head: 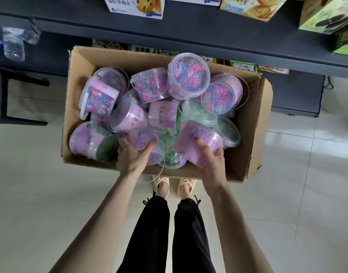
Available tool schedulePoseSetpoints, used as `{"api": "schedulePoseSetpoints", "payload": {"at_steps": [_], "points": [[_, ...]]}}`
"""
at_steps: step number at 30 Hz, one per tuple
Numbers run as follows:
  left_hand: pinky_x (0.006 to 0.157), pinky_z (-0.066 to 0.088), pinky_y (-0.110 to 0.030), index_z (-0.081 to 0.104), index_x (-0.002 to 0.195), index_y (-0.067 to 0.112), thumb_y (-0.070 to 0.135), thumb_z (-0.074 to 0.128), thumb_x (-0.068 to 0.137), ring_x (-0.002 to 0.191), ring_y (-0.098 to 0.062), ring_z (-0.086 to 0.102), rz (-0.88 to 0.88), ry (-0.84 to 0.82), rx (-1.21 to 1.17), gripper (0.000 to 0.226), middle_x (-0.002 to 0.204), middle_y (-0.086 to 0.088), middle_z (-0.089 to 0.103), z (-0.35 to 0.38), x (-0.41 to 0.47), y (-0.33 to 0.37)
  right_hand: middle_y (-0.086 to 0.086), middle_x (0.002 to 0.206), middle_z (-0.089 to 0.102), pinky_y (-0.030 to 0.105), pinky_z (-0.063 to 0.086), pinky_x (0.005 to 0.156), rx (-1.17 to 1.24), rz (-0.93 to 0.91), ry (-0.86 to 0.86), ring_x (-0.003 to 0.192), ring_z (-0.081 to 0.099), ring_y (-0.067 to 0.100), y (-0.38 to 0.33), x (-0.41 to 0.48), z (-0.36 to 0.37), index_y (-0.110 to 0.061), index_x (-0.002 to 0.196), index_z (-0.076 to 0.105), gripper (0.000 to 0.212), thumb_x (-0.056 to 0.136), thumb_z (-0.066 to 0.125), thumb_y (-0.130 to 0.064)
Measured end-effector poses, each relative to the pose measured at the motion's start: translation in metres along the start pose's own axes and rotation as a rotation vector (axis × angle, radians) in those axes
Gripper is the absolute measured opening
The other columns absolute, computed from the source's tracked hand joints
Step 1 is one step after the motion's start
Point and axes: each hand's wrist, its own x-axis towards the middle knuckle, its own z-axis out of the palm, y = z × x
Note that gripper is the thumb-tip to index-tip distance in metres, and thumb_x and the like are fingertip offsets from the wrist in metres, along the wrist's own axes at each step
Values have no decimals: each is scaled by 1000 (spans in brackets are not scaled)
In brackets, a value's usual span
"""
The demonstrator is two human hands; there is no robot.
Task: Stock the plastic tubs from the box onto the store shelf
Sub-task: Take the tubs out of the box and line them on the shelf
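An open cardboard box (253,123) stands on the floor in front of the dark store shelf (208,32). It is piled with several clear plastic tubs with pink labels, filled with pink-purple or green beads. My left hand (132,156) grips a tub of pink beads (149,142) at the box's near edge. My right hand (212,164) holds a pink-labelled tub (194,141) lying on its side, thumb on its label. Another tub (188,74) sits upright on top at the back.
Biscuit boxes (135,5) and a green carton (326,18) stand on the shelf above. Snack packs (246,67) fill the lower shelf behind the box. Water bottles (13,44) lie at the left. My feet (175,185) stand just behind the box on pale tiles.
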Motion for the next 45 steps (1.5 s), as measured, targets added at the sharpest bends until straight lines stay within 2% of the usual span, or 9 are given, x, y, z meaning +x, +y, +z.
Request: {"api": "schedulePoseSetpoints", "payload": {"at_steps": [9,14,21,25,29,33,36,41,45], "points": [[75,48,-30,44,133,15,56,78,45,92,-22,54,-200,-216,-390,103,95,-3,54,-15,-6,0,21,124,59,56,46,98,-9,43,36,111,62,33,11,-33,-3,-9,124,49,70,65,76,-37],[70,54,-38,45,126,22,44,80,62,98,-28,60,-364,-169,-786,76,116,-7,58,-26,-29,0,18,124,60,52,49,96,19,-9,57,111,62,30,2,-50,-19,-13,124,48,81,57,76,-48],[72,58,-41,53,112,11,60,78,47,93,-32,65,-457,-332,-1049,85,108,-19,61,-16,-49,24,16,120,61,54,51,93,15,-24,17,105,65,28,-2,-41,-19,-18,116,49,71,56,80,-44],[60,59,-37,44,127,15,78,58,52,81,-31,70,-388,-402,-902,99,106,-20,63,-4,-43,31,7,114,64,53,51,93,29,-1,38,100,68,22,2,-21,-20,-22,117,47,73,57,82,-45],[66,58,-37,2,147,33,86,32,67,63,-24,71,-199,-365,-529,101,125,-21,59,-3,-25,25,1,117,56,48,50,96,-86,109,100,107,62,22,5,0,-24,-17,132,33,107,46,79,-60],[84,54,-41,-22,132,60,86,46,62,71,-21,72,244,-465,-314,101,153,8,16,-14,-19,14,-5,117,49,48,47,99,-126,185,138,111,56,21,13,10,-27,-21,137,24,116,45,75,-68],[83,55,-37,-7,140,53,66,72,55,84,-18,70,463,-476,-202,117,140,15,27,-14,-9,9,0,123,51,49,48,98,-80,149,128,111,58,23,16,13,-27,-21,136,28,111,48,77,-66],[101,40,-40,32,134,29,71,80,34,122,-24,43,431,-288,0,118,135,-6,43,-12,6,10,2,122,57,51,50,94,-19,110,68,97,69,23,13,13,-29,-20,131,37,103,49,80,-65],[69,41,0,44,109,15,77,73,37,88,1,55,394,-227,-150,99,101,10,57,-19,-20,16,-1,120,53,51,55,86,-4,75,52,90,71,17,-1,-5,-23,-22,130,37,103,48,81,-65]]}}
